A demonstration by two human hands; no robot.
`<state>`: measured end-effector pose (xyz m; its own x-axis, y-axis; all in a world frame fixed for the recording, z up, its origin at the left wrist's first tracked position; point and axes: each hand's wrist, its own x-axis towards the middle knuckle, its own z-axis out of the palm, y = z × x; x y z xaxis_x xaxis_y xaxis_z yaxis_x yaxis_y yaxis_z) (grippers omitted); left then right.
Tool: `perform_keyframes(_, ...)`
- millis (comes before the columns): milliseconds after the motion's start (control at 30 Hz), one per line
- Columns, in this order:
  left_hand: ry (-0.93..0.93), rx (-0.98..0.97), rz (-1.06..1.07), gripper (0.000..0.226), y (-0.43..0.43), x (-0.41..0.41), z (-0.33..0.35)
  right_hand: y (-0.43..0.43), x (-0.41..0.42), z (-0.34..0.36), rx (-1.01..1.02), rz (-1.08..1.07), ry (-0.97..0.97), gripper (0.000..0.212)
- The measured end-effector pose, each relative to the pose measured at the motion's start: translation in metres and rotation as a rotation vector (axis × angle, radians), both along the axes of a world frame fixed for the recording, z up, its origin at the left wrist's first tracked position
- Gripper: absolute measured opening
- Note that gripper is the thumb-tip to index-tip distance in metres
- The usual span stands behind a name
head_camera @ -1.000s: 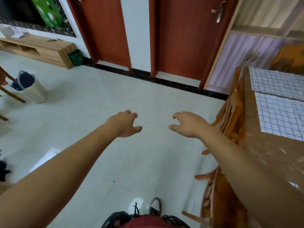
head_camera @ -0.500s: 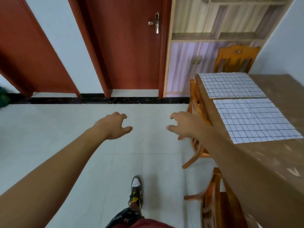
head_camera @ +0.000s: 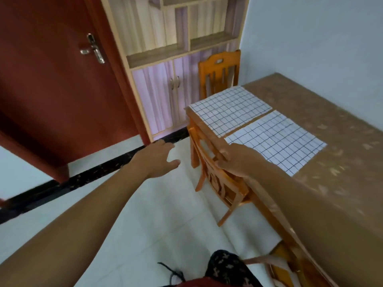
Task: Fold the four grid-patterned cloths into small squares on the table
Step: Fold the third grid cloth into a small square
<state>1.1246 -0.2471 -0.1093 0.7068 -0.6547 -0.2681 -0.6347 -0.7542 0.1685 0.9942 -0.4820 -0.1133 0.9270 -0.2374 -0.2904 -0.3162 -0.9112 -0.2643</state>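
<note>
saw two grid-patterned cloths spread flat and unfolded on the brown table [head_camera: 342, 125], side by side toward its far-left corner, with a thin strip of tabletop between them. found the far cloth [head_camera: 229, 109] at the corner itself, one edge along the table's rim, and the near cloth [head_camera: 275, 141] just beside it, closer in. noted both as white sheets ruled by thin dark lines into small squares, lying smooth with corners flat. held the left hand [head_camera: 159, 158] out over the pale floor [head_camera: 145, 214], fingers loosely apart, gripping nothing. held the right hand [head_camera: 238, 160] out above the back of an orange wooden chair [head_camera: 217, 181] at the table's edge, fingers relaxed, empty, just short of the near cloth; could not tell whether touching the chair. spotted a second chair [head_camera: 219, 71], a lilac-doored cabinet [head_camera: 165, 90] and a red door [head_camera: 51, 90] beyond.
</note>
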Motion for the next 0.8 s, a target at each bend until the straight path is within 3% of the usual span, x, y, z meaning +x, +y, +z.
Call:
perform_keyframes(100, 0.041, -0.046, -0.127, 0.059, -0.064, 0.031, -0.004, -0.044, 0.009, -0.009, 0.016, -0.164, 0.045, 0.050)
perform_keyframes(200, 0.077, -0.086, -0.259, 0.045, -0.130, 0.053, -0.013, -0.092, 0.013, -0.023, 0.003, -0.270, 0.053, 0.060)
perform_keyframes(433, 0.038, 0.059, -0.475, 0.068, -0.265, 0.092, -0.054, -0.199, 0.026, -0.066, 0.053, -0.447, 0.119, 0.066)
perform_keyframes(800, 0.056, 0.132, -0.812, 0.064, -0.419, 0.120, -0.111, -0.286, 0.000, -0.120, 0.131, -0.742, 0.202, 0.073)
